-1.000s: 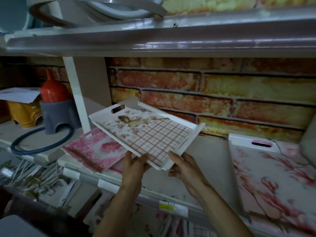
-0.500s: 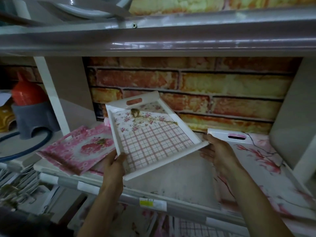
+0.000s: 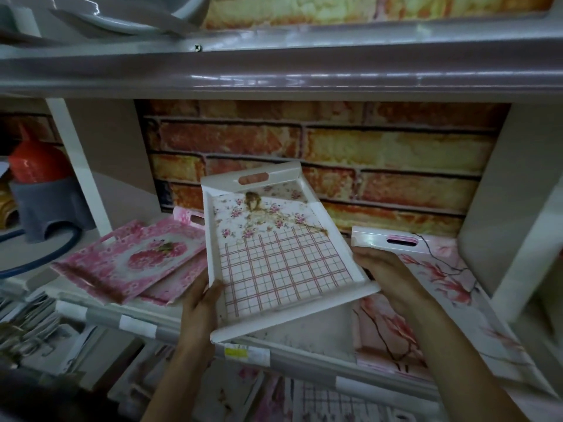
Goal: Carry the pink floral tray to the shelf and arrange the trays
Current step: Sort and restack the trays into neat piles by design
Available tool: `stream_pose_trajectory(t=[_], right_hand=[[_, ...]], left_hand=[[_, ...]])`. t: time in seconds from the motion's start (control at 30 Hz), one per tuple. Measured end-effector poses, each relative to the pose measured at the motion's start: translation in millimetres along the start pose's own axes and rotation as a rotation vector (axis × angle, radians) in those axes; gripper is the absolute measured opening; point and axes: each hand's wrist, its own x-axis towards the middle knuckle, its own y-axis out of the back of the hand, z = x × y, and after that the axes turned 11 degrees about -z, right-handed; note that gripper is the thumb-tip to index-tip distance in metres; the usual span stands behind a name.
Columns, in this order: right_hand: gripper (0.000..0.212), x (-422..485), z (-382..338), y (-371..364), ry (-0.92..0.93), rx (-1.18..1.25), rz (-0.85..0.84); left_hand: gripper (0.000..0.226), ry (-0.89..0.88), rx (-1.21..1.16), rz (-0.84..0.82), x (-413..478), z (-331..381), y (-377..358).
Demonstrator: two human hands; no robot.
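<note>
A white tray with small pink flowers and a pink check pattern (image 3: 283, 257) is held tilted over the middle of the shelf (image 3: 292, 336), its handle slot toward the brick-pattern back wall. My left hand (image 3: 199, 303) grips its near left edge. My right hand (image 3: 387, 275) holds its right rim. To its left, dark pink rose trays (image 3: 131, 263) lie stacked on the shelf. To its right lies a large tray with pink blossom branches (image 3: 426, 287), partly under my right forearm.
An upper shelf board (image 3: 274, 77) hangs close above. White uprights (image 3: 76, 166) and a side panel (image 3: 502, 208) bound the bay. Beyond the left upright stand a red vase (image 3: 33, 159) on a grey holder and a blue ring. More trays lie on the lower shelf (image 3: 320, 397).
The checked tray has turned so its handle end points to the back wall and has shifted right toward the shelf's middle. My right hand moved from the near edge to the right rim.
</note>
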Motion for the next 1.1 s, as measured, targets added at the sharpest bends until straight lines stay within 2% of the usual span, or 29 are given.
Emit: stream_pose_trajectory(t=[0.1,0.37,0.53,0.67,0.8,1.1], right_hand=[[0.017,-10.6,-3.2,5.6,-0.006,-0.030,0.005],[0.017,-40.1,5.7,39.9,-0.016,-0.122,0.085],[0.012,-58.3,15.9,65.0,-0.016,-0.183,0.170],[0.017,-73.3,26.6,88.8,-0.049,-0.226,0.214],[0.008,-89.4,37.0,109.0,-0.049,-0.252,0.244],[0.012,-122.1,59.9,148.3,-0.127,-0.277,0.339]], left_hand=[[0.019,0.002,0.022,-0.035,-11.5,5.3,-10.7],[0.011,0.010,0.081,-0.122,-26.8,5.7,-46.6],[0.017,0.009,0.095,-0.211,-34.7,0.1,-72.5],[0.019,0.033,0.090,-0.267,-36.8,-4.9,-94.4],[0.019,0.053,0.075,-0.314,-41.5,-10.8,-117.7],[0.022,0.137,0.021,-0.408,-50.4,-16.3,-167.4]])
